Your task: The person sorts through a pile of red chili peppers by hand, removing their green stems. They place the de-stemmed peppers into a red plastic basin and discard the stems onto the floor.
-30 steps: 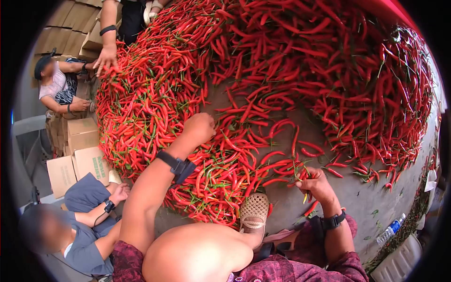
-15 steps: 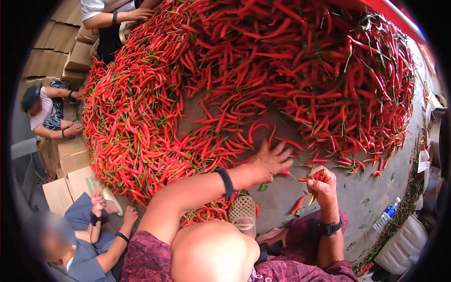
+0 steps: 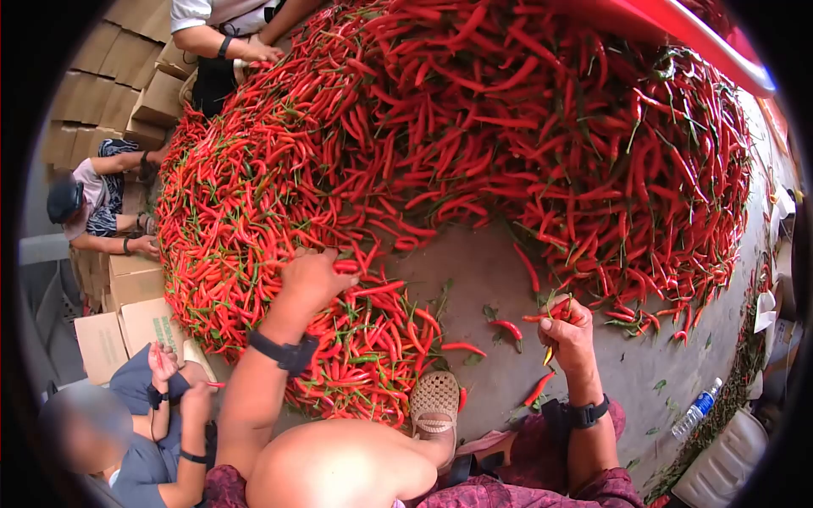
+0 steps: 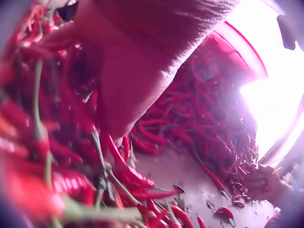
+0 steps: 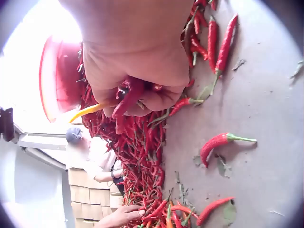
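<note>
My left hand (image 3: 313,278) rests on the near left part of a big heap of red chili peppers (image 3: 254,178). Its fingers lie among the peppers, and the right wrist view shows that hand (image 5: 121,217) with fingers fairly straight along the heap's edge. In the left wrist view the palm hangs low over stemmed peppers (image 4: 128,173). My right hand (image 3: 567,334) is curled round a few chili peppers above the floor. A yellow chili (image 5: 90,111) and a dark red one (image 5: 128,97) stick out from its fingers.
Loose chilies (image 3: 539,388) and leaf scraps lie on the grey floor (image 3: 457,271). My sandalled foot (image 3: 435,402) stands by the near pile. Other people sit at the left, beside cardboard boxes (image 3: 152,330). A plastic bottle (image 3: 699,408) lies at the right; a red tub (image 3: 677,34) overhangs the back.
My left hand went right toward the right hand, then swept back left. Many chilies between the hands have shifted into the left pile, baring more floor. The right hand keeps its chilies.
</note>
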